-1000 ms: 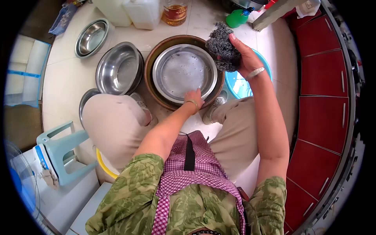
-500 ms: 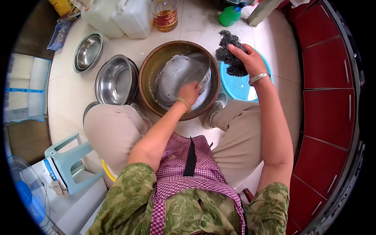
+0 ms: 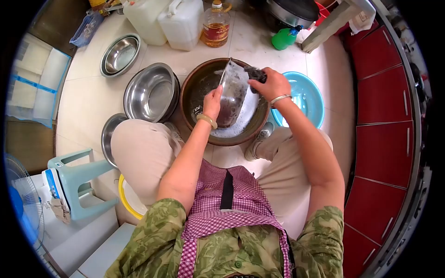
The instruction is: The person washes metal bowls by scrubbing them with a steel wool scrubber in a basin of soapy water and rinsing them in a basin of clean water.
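Note:
Tilted steeply on its side, a metal basin (image 3: 234,95) stands over the soapy water in a large brown tub (image 3: 186,103). My left hand (image 3: 212,103) grips its left rim, fingers closed. My right hand (image 3: 272,86) is closed on a dark scouring pad (image 3: 255,75), which lies against the upper right part of the basin. The basin's underside faces right and has suds on it. Part of the pad is hidden by my right fingers.
Right of the tub is a light blue basin (image 3: 306,97). Steel bowls (image 3: 149,95) sit to the left. White jugs (image 3: 181,28), an oil bottle (image 3: 216,30) and a green spray bottle (image 3: 281,40) stand behind. Red cabinets (image 3: 384,148) line the right.
The metal basin has been lifted from lying flat in the tub and tipped onto its side. My right hand has brought the pad left and down onto it.

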A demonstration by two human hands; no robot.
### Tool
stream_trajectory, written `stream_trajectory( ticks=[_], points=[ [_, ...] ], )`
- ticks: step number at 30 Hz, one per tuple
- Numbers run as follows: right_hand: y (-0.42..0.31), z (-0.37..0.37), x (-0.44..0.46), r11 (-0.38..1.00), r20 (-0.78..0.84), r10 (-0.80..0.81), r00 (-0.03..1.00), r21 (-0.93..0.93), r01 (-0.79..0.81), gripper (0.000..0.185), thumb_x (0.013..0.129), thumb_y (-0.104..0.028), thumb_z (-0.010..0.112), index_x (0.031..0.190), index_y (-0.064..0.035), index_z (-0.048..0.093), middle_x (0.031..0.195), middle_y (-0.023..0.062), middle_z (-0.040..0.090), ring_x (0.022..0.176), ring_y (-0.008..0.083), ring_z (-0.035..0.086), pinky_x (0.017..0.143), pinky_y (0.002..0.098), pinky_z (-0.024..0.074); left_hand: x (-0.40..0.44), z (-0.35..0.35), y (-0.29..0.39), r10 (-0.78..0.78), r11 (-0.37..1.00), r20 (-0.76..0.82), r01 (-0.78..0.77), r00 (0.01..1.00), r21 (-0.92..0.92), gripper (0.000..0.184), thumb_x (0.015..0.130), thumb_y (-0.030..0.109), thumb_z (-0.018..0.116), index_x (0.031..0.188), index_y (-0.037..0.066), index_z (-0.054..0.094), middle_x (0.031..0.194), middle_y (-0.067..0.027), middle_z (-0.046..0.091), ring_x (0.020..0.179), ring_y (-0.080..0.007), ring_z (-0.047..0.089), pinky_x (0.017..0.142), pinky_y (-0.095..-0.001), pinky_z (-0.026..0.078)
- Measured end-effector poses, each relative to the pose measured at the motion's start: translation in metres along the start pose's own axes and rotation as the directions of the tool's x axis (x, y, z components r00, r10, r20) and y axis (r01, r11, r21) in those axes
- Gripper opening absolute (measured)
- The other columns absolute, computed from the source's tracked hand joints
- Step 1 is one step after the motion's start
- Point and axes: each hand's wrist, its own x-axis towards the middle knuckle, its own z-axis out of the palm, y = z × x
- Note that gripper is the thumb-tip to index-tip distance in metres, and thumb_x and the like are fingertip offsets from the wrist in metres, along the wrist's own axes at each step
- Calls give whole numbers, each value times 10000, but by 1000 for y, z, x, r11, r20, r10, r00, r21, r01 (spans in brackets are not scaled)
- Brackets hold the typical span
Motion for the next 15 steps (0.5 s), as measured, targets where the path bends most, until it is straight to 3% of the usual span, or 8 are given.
stream_trajectory(
  ticks=[3, 7, 9, 12, 15],
  points=[
    [-28, 42, 7, 996, 30, -70, 997, -45, 71, 639, 696, -455, 740, 1197, -106, 551, 1016, 186, 635, 934, 341, 631, 808, 417, 514, 0, -5, -13, 41, 999, -54, -42, 998, -33, 568, 953, 466, 476, 1013, -69, 655, 928, -166, 683, 891, -251, 617, 834, -350, 448],
    [-62, 89, 2, 982, 93, -189, 978, 39, 186, 571, 670, -386, 745, 1160, -123, 615, 1157, 174, 548, 965, 365, 580, 866, 428, 479, 10, -20, -20, 36, 999, -32, -35, 999, 9, 548, 968, 455, 422, 999, -40, 654, 932, -234, 662, 912, -344, 622, 833, -387, 443],
    [-69, 98, -6, 883, -191, -468, 863, -143, 447, 531, 658, -307, 747, 1134, -109, 623, 1124, 156, 567, 979, 356, 548, 891, 420, 446, 19, -30, -23, 1, 1000, -41, 0, 999, 26, 570, 969, 473, 395, 977, -34, 655, 937, -255, 650, 925, -389, 604, 829, -410, 441],
    [-67, 130, -1, 851, -206, -460, 864, 174, 495, 477, 646, -200, 734, 1092, -76, 620, 1087, 147, 583, 999, 354, 517, 908, 415, 413, 24, -34, -21, -30, 998, -51, 33, 998, 61, 616, 971, 506, 352, 950, -29, 657, 942, -279, 636, 944, -442, 580, 828, -445, 435],
    [-78, 138, -20, 846, -301, -460, 835, 139, 515, 433, 634, -114, 706, 1051, -51, 610, 1060, 148, 591, 989, 362, 513, 897, 417, 414, 23, -37, -12, 1, 997, -93, 6, 996, 72, 678, 969, 547, 303, 938, -31, 657, 938, -288, 631, 956, -461, 568, 834, -477, 428]
  ],
)
